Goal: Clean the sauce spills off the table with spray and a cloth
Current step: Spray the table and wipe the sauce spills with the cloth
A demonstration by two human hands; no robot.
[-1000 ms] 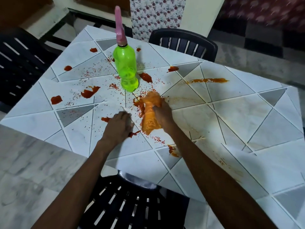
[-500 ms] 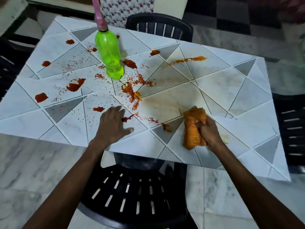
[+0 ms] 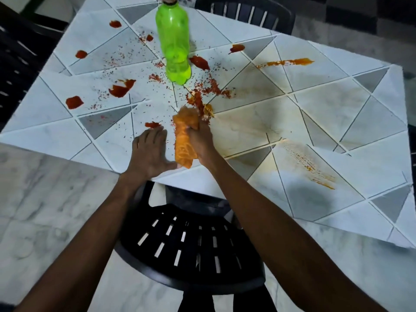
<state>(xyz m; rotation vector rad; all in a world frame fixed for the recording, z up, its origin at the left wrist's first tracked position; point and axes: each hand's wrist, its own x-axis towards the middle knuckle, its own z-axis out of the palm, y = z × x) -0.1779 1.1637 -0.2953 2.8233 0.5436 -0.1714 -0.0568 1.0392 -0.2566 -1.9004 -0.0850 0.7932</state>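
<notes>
My right hand (image 3: pixel 200 143) grips a bunched orange cloth (image 3: pixel 185 140) and presses it on the white tiled table (image 3: pixel 315 122), just below a patch of red sauce (image 3: pixel 198 100). Beside the cloth, my left hand (image 3: pixel 149 152) lies flat on the table near its front edge, fingers spread. A green spray bottle (image 3: pixel 174 43) stands upright behind the cloth; its top is cut off by the frame. Red sauce blobs (image 3: pixel 121 88) and specks cover the table's left half. Orange smears (image 3: pixel 290 62) streak the right half.
A black plastic chair (image 3: pixel 191 248) stands under the table's front edge, between my arms. Another black chair (image 3: pixel 247 12) is at the far side, and a third (image 3: pixel 15 55) at the left. Marble floor surrounds the table.
My right hand has swept the cloth from the table's right front back left, up beside my left hand and the central sauce patch. The left hand stays flat in place.
</notes>
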